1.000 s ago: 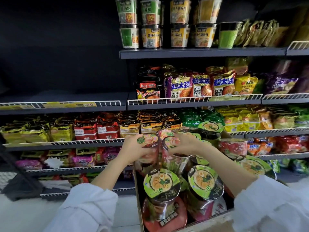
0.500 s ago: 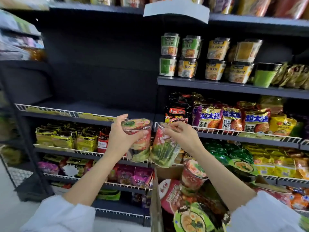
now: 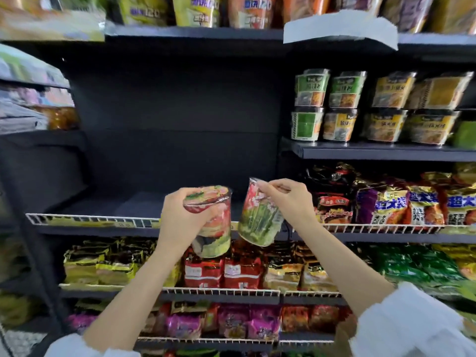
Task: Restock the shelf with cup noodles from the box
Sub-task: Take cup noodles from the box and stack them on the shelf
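Note:
My left hand [image 3: 183, 222] grips a red-and-green cup noodle [image 3: 215, 233] round its upper side, held upright. My right hand [image 3: 288, 199] pinches the rim of a second cup noodle [image 3: 257, 222], which hangs tilted with its base toward the left. Both cups hover in front of the white wire rail of a dark shelf [image 3: 108, 206] whose left part holds nothing. A corner of the cardboard box [image 3: 343, 341] shows at the bottom right; its contents are out of view.
Stacked noodle tubs [image 3: 342, 106] stand on the shelf above right. Noodle packets [image 3: 401, 202] fill the same shelf level to the right, and more packets [image 3: 231, 269] fill the shelves below. A white paper tag [image 3: 340, 28] hangs from the top shelf.
Both hands lifted the two cups out of the box and up to the level of the bare shelf. The view rose, so the box has dropped almost out of sight.

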